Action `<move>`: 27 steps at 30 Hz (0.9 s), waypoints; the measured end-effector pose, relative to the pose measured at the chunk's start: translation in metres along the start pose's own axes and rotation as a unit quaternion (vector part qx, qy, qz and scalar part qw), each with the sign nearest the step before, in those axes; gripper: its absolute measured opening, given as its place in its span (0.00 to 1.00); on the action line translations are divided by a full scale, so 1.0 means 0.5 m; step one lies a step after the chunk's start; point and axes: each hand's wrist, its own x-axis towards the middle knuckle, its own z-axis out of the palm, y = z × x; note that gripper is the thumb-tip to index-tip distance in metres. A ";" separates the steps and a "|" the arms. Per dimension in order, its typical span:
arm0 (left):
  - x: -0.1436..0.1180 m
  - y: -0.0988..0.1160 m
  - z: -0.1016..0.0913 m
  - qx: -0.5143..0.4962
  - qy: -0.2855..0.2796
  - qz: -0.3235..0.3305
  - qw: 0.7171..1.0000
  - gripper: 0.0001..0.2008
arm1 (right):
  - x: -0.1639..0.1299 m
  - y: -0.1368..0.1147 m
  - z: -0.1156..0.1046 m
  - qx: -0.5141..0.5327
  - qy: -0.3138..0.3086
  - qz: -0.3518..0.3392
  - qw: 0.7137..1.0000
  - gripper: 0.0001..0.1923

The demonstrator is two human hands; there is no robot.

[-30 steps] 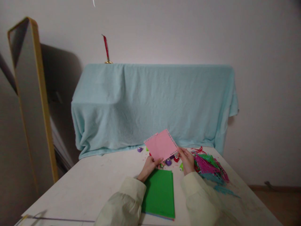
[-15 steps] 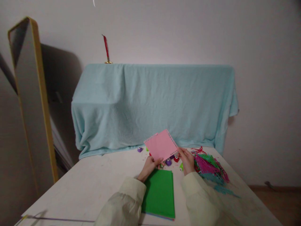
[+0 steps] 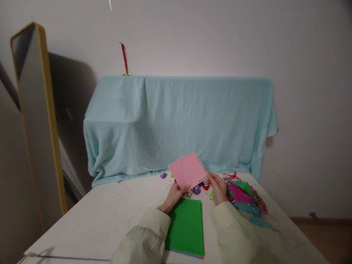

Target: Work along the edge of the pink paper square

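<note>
Both hands hold up a pink sheet of paper (image 3: 188, 170) with small holes punched along its edges, tilted like a diamond. My left hand (image 3: 176, 194) pinches its lower corner, thumb on top. At the right corner, my right hand (image 3: 217, 186) grips it between thumb and fingers. Below lies a stack of paper with a green sheet (image 3: 185, 227) on top, partly covered by my left sleeve. Behind and under the pink paper sit several small craft punches, among them a purple punch (image 3: 197, 190) and a red punch (image 3: 206, 186); some are partly hidden.
To the right lies a heap of punched paper scraps (image 3: 243, 194) in magenta, green, red and blue. A light blue cloth (image 3: 181, 121) drapes over something behind the white table (image 3: 110, 216). A yellow-framed mirror (image 3: 46, 110) leans at the left. Another purple punch (image 3: 163, 175) sits near the cloth.
Almost nothing differs. The view has shifted very slightly, while both hands keep the pink paper in about the same place.
</note>
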 end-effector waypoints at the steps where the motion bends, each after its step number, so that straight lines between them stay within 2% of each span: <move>1: 0.000 0.000 0.000 -0.001 -0.002 0.000 1.000 0.27 | 0.001 0.001 0.000 0.001 0.002 0.001 1.000 0.15; 8: 0.005 -0.007 -0.001 0.027 0.009 -0.005 1.000 0.28 | 0.003 0.003 0.001 -0.002 0.007 -0.008 1.000 0.16; 22: 0.003 -0.003 0.001 0.002 0.001 -0.002 1.000 0.27 | 0.005 0.005 -0.001 -0.002 0.007 0.001 1.000 0.15; 24: 0.005 -0.007 -0.002 -0.001 0.000 0.004 1.000 0.26 | 0.002 -0.001 0.003 -0.004 -0.010 0.008 1.000 0.15; 27: 0.007 -0.012 -0.006 0.000 0.003 0.006 1.000 0.26 | -0.008 -0.013 0.015 -0.007 -0.079 0.033 0.996 0.17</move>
